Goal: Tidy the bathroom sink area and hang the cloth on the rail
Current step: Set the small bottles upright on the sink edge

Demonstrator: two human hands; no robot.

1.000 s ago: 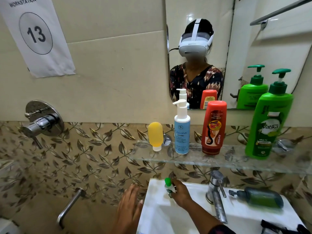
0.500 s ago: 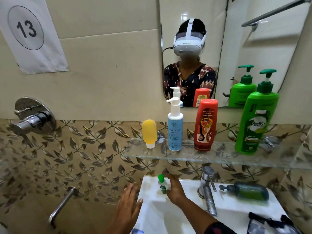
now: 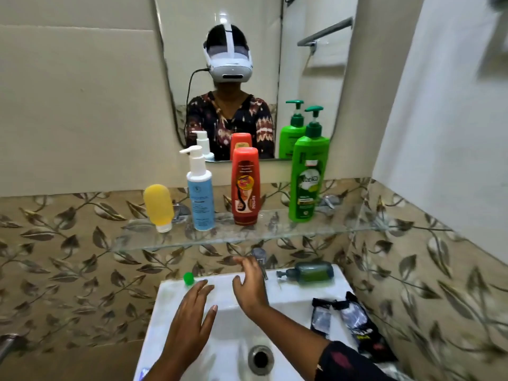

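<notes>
Over the white sink (image 3: 220,350) both hands hover with fingers spread and nothing in them. My left hand (image 3: 192,320) is above the basin's left half. My right hand (image 3: 250,284) reaches toward the tap (image 3: 259,257), which it partly hides. A small green-capped bottle (image 3: 188,278) stands on the sink's back left rim, just beyond my left fingertips. A dark green pump bottle (image 3: 310,272) lies on its side on the back right rim. A black packet (image 3: 349,323) rests on the right rim. A towel rail (image 3: 324,31) shows in the mirror. I see no cloth.
A glass shelf (image 3: 275,232) above the sink carries a yellow tube (image 3: 159,206), a blue pump bottle (image 3: 200,196), a red bottle (image 3: 245,187) and a green pump bottle (image 3: 308,171). The mirror (image 3: 247,64) hangs behind. A side wall stands close on the right.
My right hand let go of the small green-capped bottle, left it on the sink's back rim and moved right toward the tap. The view swung right and downward.
</notes>
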